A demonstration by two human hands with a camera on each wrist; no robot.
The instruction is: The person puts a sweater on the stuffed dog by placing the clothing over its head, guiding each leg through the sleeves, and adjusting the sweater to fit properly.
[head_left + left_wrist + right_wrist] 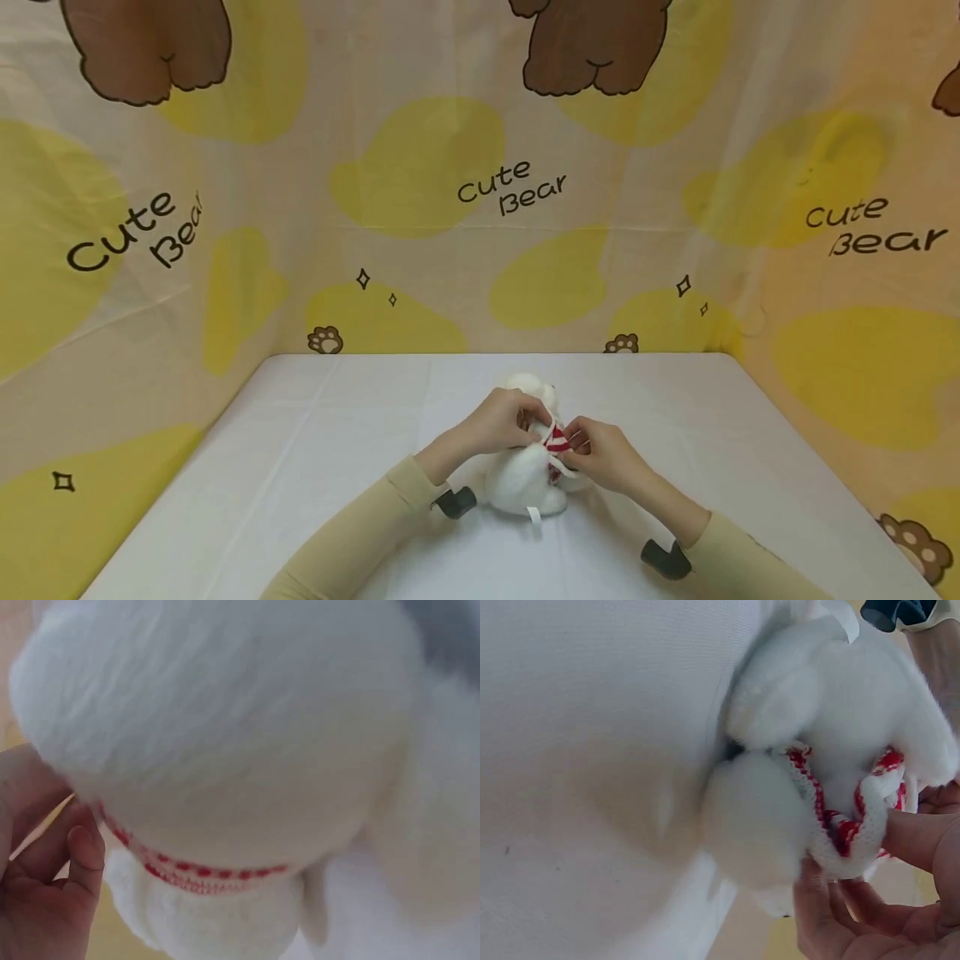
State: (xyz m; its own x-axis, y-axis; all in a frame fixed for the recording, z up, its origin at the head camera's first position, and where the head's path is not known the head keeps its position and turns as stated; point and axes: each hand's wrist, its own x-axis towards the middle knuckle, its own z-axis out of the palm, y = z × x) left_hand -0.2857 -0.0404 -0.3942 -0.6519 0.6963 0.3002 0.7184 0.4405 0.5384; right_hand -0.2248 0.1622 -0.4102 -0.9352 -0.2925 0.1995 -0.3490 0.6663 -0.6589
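Note:
A white plush toy (517,483) sits on the white table, its back toward the head camera and a small white tag (534,516) low on it. It wears a red-and-white striped knitted garment (557,440), whose red-patterned band (210,871) shows in the left wrist view. Up at the toy's neck, my left hand (504,421) pinches the garment's edge; the toy partly hides those fingertips. On the other side my right hand (606,454) grips the garment between thumb and fingers. A white knitted rim (870,817) loops outward there in the right wrist view.
The white-covered table (337,433) spreads around the toy. Behind and beside it hangs a patterned curtain (420,167) with yellow patches and "Cute Bear" lettering. Dark wrist devices (456,502) sit by both sleeves.

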